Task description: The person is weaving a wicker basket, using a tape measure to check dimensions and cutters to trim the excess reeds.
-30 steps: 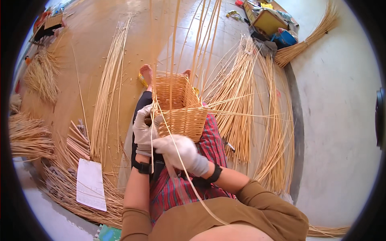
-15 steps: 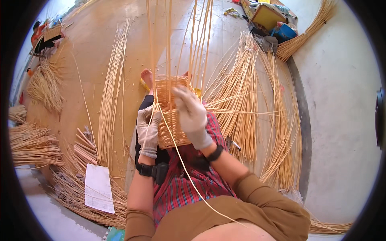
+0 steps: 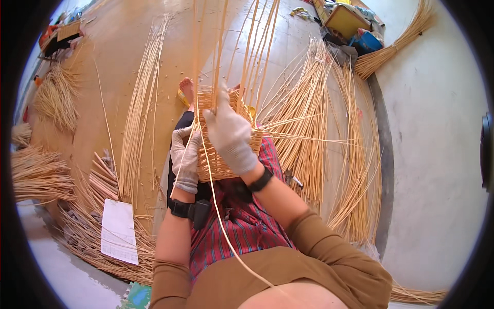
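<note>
Pale tan cane forms the woven basket (image 3: 208,166), a boxy body in close horizontal weave, standing over the person's lap between and just ahead of the two hands. Long bare stakes (image 3: 222,41) rise from its rim past the right hand, and thinner side strands (image 3: 309,137) jut out rightward from that hand. Well beyond the right hand, ahead and to the right, is a yellowish box (image 3: 346,21) with small coloured articles heaped on top, too small to identify. Just beside it, on the side nearer the hands, sits a blue bucket (image 3: 368,42); what it holds cannot be made out. In a pale glove, the right hand (image 3: 230,131) lies over the rim, one finger extended; whether it grips a stake I cannot tell. The gloved left hand (image 3: 185,154) holds the basket's left corner with bent fingers. A slender weaving strand (image 3: 221,226) trails from that corner between the wrists.
</note>
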A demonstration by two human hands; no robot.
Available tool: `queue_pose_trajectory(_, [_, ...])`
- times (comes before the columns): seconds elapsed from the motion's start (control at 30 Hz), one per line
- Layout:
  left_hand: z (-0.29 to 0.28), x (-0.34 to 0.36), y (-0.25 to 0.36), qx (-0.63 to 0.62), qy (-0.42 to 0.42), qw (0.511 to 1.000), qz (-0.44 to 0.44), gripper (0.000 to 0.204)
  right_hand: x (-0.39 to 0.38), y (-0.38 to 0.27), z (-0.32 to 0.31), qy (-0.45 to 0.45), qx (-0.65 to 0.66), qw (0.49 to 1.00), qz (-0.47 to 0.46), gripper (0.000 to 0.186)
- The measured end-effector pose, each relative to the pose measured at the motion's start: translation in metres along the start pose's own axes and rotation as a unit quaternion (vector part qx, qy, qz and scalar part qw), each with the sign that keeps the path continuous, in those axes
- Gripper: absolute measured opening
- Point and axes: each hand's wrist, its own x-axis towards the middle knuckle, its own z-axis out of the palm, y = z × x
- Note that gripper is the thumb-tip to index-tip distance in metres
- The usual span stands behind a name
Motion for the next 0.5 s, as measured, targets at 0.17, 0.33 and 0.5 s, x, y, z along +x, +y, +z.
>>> queue_pose_trajectory(0.17, [0.000, 0.010, 0.002, 0.016, 0.013, 1.000, 0.008, 0.020, 0.040, 0.018, 0.023, 0.174, 0.157, 0.967, -0.100, 0.082])
queue_pose_trajectory(0.33, [0.003, 0.006, -0.019, 0.055, 0.057, 0.997, 0.017, 0.021, -0.045, 0.107, -0.008, 0.066, 0.300, 0.951, -0.046, 0.018])
queue_pose_trajectory(0.5, [0.016, -0.045, 0.002, 0.286, 0.150, 0.918, 0.229, 0.028, -0.060, 0.125, -0.048, 0.115, 0.360, 0.925, 0.035, 0.013])
